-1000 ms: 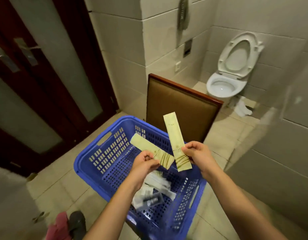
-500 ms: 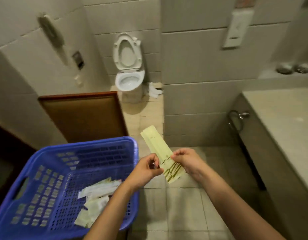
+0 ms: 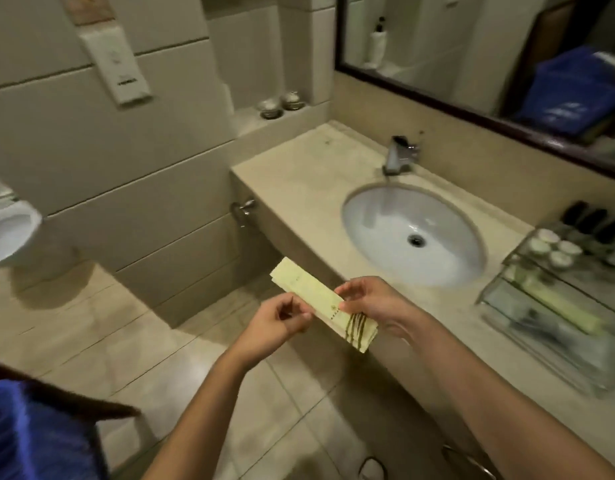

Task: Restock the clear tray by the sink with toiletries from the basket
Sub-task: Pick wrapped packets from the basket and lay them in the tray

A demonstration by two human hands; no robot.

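Beside the sink (image 3: 413, 233), right hand (image 3: 372, 303) pinches stacked packets (image 3: 316, 296), probably squaring them for the tray (image 3: 507, 292); left hand (image 3: 278, 327) curled at their edge, grip unclear.

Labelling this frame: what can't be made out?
Head view only.
- Packets: count unclear; right hand covers the stack.
- Left hand: pinching or just touching, cannot tell.
- Tray: blurred, cut by right edge; contents unreadable.
- Basket: blurred, cut by lower-left corner; contents hidden.

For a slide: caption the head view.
Left hand and right hand hold yellow packets near the sink and clear tray.
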